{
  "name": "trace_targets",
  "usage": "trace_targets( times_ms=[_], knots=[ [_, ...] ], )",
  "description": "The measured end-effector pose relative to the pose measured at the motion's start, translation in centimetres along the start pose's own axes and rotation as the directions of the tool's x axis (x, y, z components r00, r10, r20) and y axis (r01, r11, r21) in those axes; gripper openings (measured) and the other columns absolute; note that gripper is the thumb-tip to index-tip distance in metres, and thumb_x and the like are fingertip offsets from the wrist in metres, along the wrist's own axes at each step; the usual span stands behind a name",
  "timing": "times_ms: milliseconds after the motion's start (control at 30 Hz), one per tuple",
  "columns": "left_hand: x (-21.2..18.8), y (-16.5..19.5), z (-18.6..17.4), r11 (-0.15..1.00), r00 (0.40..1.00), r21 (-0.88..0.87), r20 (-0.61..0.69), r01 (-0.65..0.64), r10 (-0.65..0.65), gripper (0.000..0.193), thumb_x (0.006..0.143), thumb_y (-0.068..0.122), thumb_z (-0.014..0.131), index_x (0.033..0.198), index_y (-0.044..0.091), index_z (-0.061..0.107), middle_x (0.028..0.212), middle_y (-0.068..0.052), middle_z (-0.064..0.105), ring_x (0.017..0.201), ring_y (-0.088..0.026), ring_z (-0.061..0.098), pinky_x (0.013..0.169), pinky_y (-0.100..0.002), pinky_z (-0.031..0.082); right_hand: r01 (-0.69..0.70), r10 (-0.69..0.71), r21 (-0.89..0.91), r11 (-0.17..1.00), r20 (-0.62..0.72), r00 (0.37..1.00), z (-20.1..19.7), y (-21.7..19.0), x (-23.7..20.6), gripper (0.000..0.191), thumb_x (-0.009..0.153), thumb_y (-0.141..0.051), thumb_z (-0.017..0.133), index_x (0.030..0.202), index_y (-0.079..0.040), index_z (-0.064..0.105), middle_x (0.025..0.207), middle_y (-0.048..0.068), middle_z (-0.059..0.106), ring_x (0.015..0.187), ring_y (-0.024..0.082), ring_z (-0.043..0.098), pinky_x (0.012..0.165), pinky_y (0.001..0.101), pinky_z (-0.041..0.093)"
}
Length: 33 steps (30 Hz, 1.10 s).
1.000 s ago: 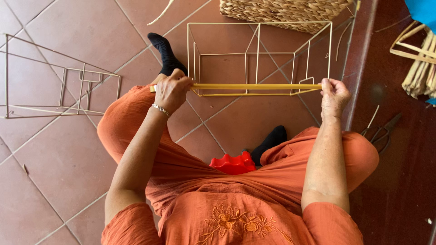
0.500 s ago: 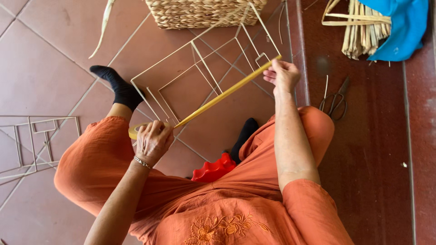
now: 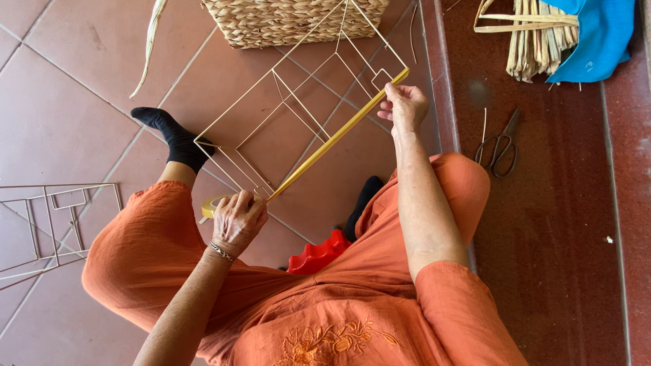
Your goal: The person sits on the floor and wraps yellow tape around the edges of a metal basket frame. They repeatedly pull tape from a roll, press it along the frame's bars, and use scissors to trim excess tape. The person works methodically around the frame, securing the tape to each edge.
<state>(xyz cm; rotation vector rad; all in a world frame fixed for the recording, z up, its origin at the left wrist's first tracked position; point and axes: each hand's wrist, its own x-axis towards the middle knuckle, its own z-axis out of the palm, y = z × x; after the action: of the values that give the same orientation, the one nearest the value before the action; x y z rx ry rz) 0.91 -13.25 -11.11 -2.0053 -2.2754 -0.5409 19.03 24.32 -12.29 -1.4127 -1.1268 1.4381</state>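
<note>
A floor of large terracotta tiles fills the left and middle of the view, and to the right a darker red speckled step runs alongside it. A person in loose orange clothing and black socks sits on the tiles, legs spread, looking down at the work.

Between the knees stands a pale wire frame, a box-like shape of thin rods, tilted so that one corner rises toward the top of the view. A long strip of yellow tape is stretched taut along one of its rods. The right hand is closed around the upper end of that strip, pinching it against the frame's far corner. The left hand, with a thin bracelet at the wrist, is curled over the lower end of the strip and over a roll of yellow tape, whose rim shows just beside the knuckles.

A second wire frame lies flat on the tiles at the left edge, well apart from the hands. A woven basket sits at the top, just behind the tilted frame. On the step lie a pair of scissors, a bundle of dried straw strips and a blue cloth touching the bundle. A red scalloped object peeks out between the legs.
</note>
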Motion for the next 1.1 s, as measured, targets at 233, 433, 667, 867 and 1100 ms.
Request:
trace_targets(
  times_ms=[233, 433, 667, 867, 1100],
  knots=[
    [0.0, 0.0, 0.0, 1.000, 1.000, 0.004, 0.010, -0.002, 0.002, 0.018, 0.082, 0.015, 0.078, 0.095, 0.012, 0.066, 0.088, -0.003, 0.055, 0.079, -0.019, 0.062, 0.067, -0.038, 0.048, -0.051, 0.046, 0.038, 0.998, 0.109, 0.993, 0.0, 0.8, 0.9, 0.010, 0.095, -0.008, 0.069, 0.095, 0.003, 0.068, 0.078, 0.013, 0.073, 0.060, 0.019, 0.075, 0.049, 0.0316, 0.065],
    [0.2, 0.1, 0.0, 1.000, 1.000, -0.007, -0.016, 0.001, -0.001, 0.014, 0.083, 0.016, 0.079, 0.086, 0.012, 0.066, 0.085, -0.003, 0.055, 0.076, -0.019, 0.062, 0.064, -0.038, 0.047, -0.043, 0.039, 0.013, 0.999, 0.207, 0.978, -0.2, 1.5, 0.5, 0.008, 0.093, -0.003, 0.067, 0.098, 0.002, 0.069, 0.084, 0.016, 0.076, 0.069, 0.021, 0.078, 0.055, 0.0333, 0.068],
    [0.4, 0.0, 0.2, 1.000, 1.000, 0.005, -0.027, -0.012, 0.012, 0.016, 0.081, 0.015, 0.080, 0.085, 0.010, 0.065, 0.084, -0.004, 0.055, 0.074, -0.019, 0.061, 0.062, -0.036, 0.046, -0.093, 0.097, -0.028, 0.995, 0.319, 0.943, 0.0, 2.5, -2.2, 0.008, 0.093, -0.001, 0.065, 0.100, 0.001, 0.069, 0.092, 0.016, 0.078, 0.079, 0.022, 0.080, 0.060, 0.0330, 0.069],
    [0.3, -0.1, 0.3, 1.000, 1.000, 0.004, -0.010, -0.013, 0.013, 0.016, 0.080, 0.015, 0.080, 0.083, 0.011, 0.065, 0.083, -0.004, 0.055, 0.073, -0.019, 0.062, 0.061, -0.036, 0.047, -0.111, 0.095, 0.025, 0.993, 0.362, 0.927, 0.7, 3.1, -4.1, 0.011, 0.097, -0.006, 0.064, 0.106, 0.002, 0.066, 0.096, 0.018, 0.077, 0.086, 0.024, 0.080, 0.064, 0.0341, 0.070],
    [0.5, -0.1, 0.8, 1.000, 1.000, 0.019, -0.025, -0.019, 0.019, 0.016, 0.083, 0.016, 0.079, 0.082, 0.012, 0.064, 0.083, -0.002, 0.053, 0.074, -0.017, 0.061, 0.063, -0.036, 0.047, -0.149, 0.146, -0.026, 0.989, 0.412, 0.900, 1.9, 3.9, -7.3, 0.023, 0.098, -0.009, 0.064, 0.118, 0.000, 0.061, 0.102, 0.016, 0.078, 0.091, 0.023, 0.080, 0.067, 0.0301, 0.068]
  ],
)
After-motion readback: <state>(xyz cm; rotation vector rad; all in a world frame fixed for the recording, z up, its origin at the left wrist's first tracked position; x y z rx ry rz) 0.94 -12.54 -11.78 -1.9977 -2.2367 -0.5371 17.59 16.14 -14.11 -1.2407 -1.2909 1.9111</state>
